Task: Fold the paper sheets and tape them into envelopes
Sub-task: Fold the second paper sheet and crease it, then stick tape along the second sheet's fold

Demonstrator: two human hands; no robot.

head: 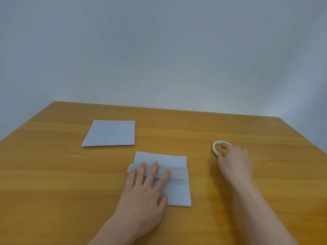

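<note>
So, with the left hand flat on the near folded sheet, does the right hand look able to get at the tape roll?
Probably yes. The right hand is already at the tape roll, fingers on it, with only bare table around; whether it grips yet is unclear.

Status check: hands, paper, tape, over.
Left hand flat, pressing folded paper. Right hand at tape roll, grip unclear. Second paper lies apart.
</note>
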